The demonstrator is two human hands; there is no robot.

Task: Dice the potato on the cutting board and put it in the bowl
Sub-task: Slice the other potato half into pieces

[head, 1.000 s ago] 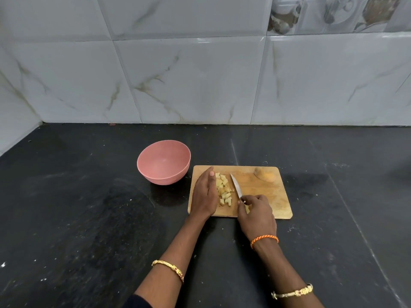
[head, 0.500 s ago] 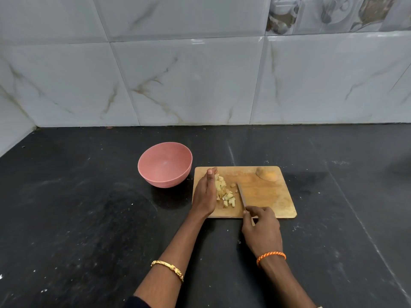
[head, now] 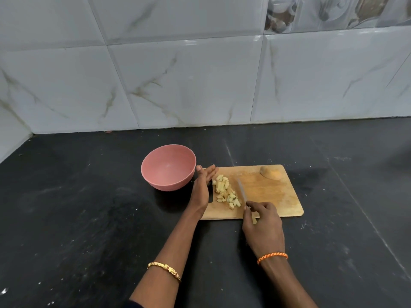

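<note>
While the right hand (head: 262, 225) grips the knife (head: 242, 192), blade pointing toward the cutting board's (head: 278, 196) far edge, the flat-fingered left hand (head: 202, 187) flanks the diced potato (head: 226, 192).

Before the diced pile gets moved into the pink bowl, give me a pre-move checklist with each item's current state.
1. Round pink plastic bowl empty and upright beside the board: ok.
2. Pale yellow diced potato pile gathered on the rectangular wooden cutting board: ok.
3. Left hand open, edge-on at the pile's left side: ok.
4. Right hand holds the knife, blade on the pile's right side: ok.
5. Uncut brown potato half at the board's far corner, undiced: not ok.
6. Blade touching the board: cannot tell.
</note>
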